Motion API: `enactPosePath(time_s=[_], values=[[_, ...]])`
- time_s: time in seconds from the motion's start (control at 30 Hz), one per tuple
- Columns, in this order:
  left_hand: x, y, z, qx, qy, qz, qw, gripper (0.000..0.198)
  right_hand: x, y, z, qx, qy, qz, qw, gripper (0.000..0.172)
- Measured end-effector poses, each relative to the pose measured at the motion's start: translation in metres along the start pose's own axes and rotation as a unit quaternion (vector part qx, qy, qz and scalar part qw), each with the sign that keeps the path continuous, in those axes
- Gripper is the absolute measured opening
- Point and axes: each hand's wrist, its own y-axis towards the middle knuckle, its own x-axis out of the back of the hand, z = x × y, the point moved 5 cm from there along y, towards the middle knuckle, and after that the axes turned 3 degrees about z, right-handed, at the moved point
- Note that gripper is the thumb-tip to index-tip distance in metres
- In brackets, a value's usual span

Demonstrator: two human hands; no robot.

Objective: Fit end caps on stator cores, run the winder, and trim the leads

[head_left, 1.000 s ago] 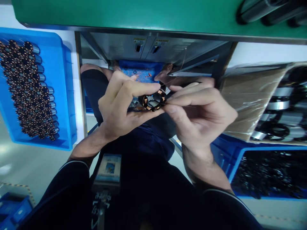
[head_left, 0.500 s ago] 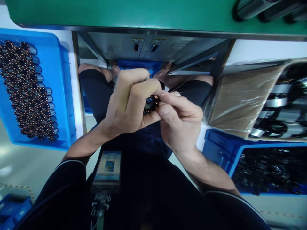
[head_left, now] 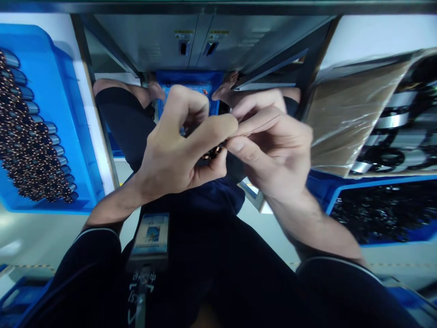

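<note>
My left hand point(head_left: 184, 141) is closed around a small wound motor stator point(head_left: 213, 152). Only a strip of its dark core and copper coils shows between thumb and forefinger; the fingers hide the rest. Thumb and forefinger of my right hand point(head_left: 269, 141) are pinched together against the stator's near right side. A thin dark line, which looks like a wire, runs along the right forefinger, though the fingertips cover whatever they pinch. Both hands are above my lap, between the knees.
At left, a blue crate point(head_left: 61, 91) holds rows of copper-wound stators point(head_left: 30, 146). To the right are a plastic-wrapped cardboard box point(head_left: 355, 109) with metal rings and a blue bin point(head_left: 334, 200) of black parts. A blue tray point(head_left: 213, 82) lies between the feet, before a grey cabinet point(head_left: 150, 41).
My right hand has shifted right and up, its fingers more raised. The left forefinger now covers more of the stator. The view has tilted down, so the green bench top is nearly gone.
</note>
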Motion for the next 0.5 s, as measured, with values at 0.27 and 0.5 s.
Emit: enactPosePath(time_s=[0.27, 0.5], values=[[-0.048, -0.041, 0.070, 0.318, -0.429, 0.246, 0.809, 0.077, 0.030, 0.005, 0.009, -0.028, -0.094, 0.165, 0.981, 0.011], [-0.022, -0.051, 0.016, -0.074, 0.102, -0.008, 0.992, 0.030, 0.023, -0.024, -0.031, -0.254, 0.101, 0.152, 0.950, 0.042]])
